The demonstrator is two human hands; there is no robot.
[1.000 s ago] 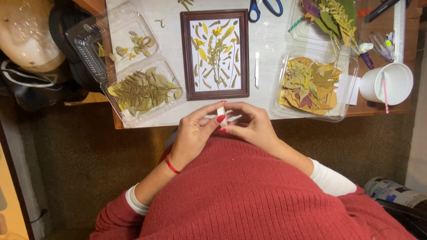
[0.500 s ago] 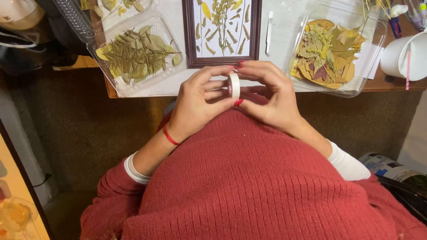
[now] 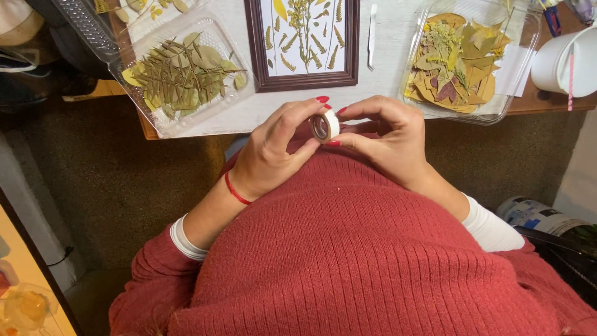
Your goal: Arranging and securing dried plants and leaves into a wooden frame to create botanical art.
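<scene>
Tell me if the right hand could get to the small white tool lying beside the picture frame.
Probably yes. The white tool lies bare on the table just beyond the right hand, nothing between them. But that hand shares the tape roll with the left hand.

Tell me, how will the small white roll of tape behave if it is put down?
The small white roll of tape is round, so it may roll if set on its edge. It looks light: fingertips of the left hand and right hand hold it easily.
</scene>
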